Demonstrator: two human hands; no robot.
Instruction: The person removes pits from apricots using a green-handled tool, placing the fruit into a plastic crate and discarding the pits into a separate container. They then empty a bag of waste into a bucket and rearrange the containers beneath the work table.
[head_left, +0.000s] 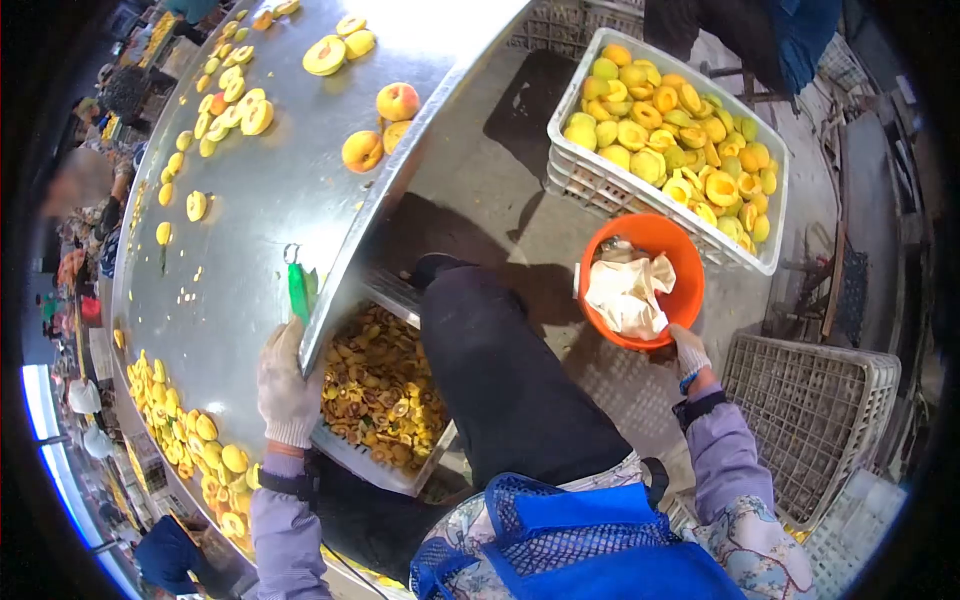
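My left hand point(289, 385), in a white glove, holds the end of a green-handled tool point(298, 290) with a metal ring tip, over the edge of the metal table point(250, 290). My right hand point(688, 352), gloved too, grips the rim of an orange bucket point(687, 262) on the floor. Inside the bucket lies a crumpled cream cloth or glove point(628, 295). Whole peaches point(362, 151) and cut halves point(256, 116) are spread over the table.
A white crate point(560, 135) full of peach halves stands beyond the bucket. Below the table edge is a crate of pits and scraps point(385, 390). An empty crate point(815, 410) stands at the right. Other people are along the far left, and one stands at the top right.
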